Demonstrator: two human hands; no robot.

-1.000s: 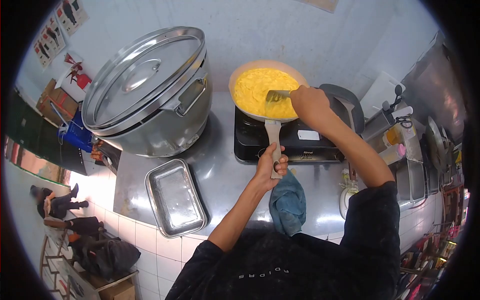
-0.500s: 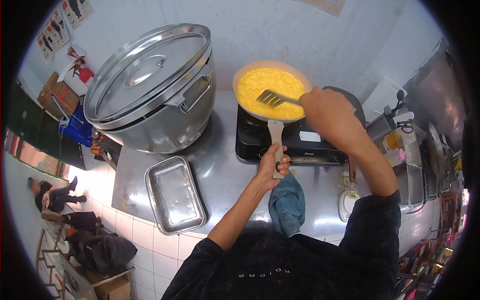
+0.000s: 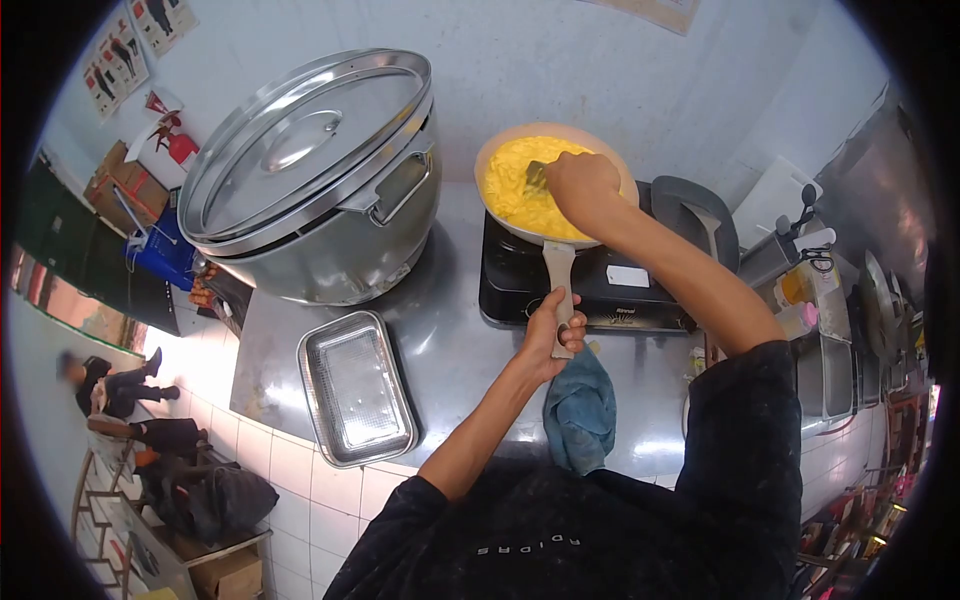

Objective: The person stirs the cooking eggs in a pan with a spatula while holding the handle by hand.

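There is one food-filled pan (image 3: pixel 612 151), one lidded pot (image 3: pixel 335 262) and one cloth (image 3: pixel 581 410).

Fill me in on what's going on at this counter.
A person is working yellow food in a pan on a black stove. The left hand grips the pan's handle, while the right hand holds a spatula down in the food. A blue cloth lies on the counter in front of the stove, with a metal tray and a big lidded pot off to the left.

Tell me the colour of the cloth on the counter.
Blue-teal cloth, plain; the head view shows it.
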